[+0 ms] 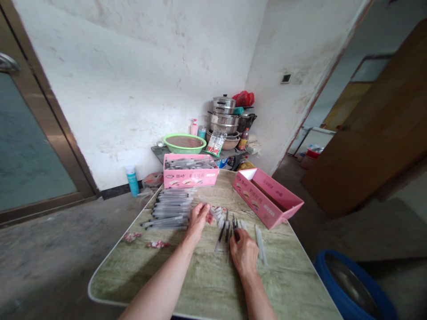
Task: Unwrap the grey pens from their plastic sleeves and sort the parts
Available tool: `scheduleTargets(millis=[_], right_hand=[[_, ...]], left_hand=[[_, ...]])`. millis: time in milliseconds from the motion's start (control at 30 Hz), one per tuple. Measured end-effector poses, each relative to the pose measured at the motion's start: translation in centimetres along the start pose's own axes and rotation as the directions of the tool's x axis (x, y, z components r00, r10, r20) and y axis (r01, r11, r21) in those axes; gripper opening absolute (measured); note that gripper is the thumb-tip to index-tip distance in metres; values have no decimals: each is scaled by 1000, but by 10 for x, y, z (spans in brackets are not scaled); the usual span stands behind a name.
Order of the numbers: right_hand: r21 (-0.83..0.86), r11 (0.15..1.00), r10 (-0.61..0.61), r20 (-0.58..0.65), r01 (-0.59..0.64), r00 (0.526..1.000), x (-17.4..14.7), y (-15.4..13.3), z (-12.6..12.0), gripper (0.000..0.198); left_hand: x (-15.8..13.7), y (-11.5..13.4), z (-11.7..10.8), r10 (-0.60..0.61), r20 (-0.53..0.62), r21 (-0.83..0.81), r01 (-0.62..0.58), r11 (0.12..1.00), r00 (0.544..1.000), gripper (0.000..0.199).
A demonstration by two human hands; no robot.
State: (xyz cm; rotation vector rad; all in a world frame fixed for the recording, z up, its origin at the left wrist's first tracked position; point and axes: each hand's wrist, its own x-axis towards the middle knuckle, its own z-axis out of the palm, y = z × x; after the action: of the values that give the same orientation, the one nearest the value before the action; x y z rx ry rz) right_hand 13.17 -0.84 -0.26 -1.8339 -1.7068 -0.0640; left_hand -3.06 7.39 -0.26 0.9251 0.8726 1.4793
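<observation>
My left hand (199,218) is closed in a pinch on a clear pen barrel (213,211) near the table's middle. To its left, several grey translucent pens with dark tips (171,208) lie in a stacked row. My right hand (244,250) has its fingers curled down at a loose group of black-tipped pen parts (227,226); what its fingertips grip is hidden. Small whitish pieces (220,214) lie between the hands. Right of my right hand are a few frosted clear tubes (261,245).
A pink box full of pens (190,178) stands at the table's back left. Another pink box (268,198), brown inside, sits at the back right. Red-and-white scraps (157,244) lie on the wooden-patterned table (207,284). Behind are a green basin (184,149) and steel pots (224,120).
</observation>
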Motion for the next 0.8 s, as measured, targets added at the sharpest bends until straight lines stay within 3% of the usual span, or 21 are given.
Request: scheduleTargets(millis=[167, 367, 433, 500, 567, 667, 800], right_hand=[[-106, 994, 33, 82, -25, 996, 0, -1, -1, 20], [163, 975, -157, 5, 154, 988, -3, -6, -1, 36], [189, 961, -212, 39, 201, 976, -3, -8, 0, 38], [162, 971, -186, 43, 177, 982, -3, -7, 2, 39], [113, 991, -75, -3, 74, 997, -3, -3, 4, 42], [85, 994, 76, -83, -69, 994, -2, 3, 5, 45], [99, 993, 68, -102, -58, 992, -2, 5, 6, 46]], left_hand=[[-3, 2, 2, -14, 50, 56, 11, 998, 999, 46], [-11, -2, 9, -101, 329, 152, 53, 987, 939, 42], [-13, -3, 10, -94, 369, 181, 28, 983, 925, 39], [-14, -2, 10, -57, 370, 258, -44, 965, 927, 34], [-17, -1, 8, 24, 362, 406, -181, 896, 932, 25], [-23, -2, 4, 141, 405, 627, -387, 677, 903, 12], [-30, -10, 3, 192, 416, 749, -455, 482, 889, 8]])
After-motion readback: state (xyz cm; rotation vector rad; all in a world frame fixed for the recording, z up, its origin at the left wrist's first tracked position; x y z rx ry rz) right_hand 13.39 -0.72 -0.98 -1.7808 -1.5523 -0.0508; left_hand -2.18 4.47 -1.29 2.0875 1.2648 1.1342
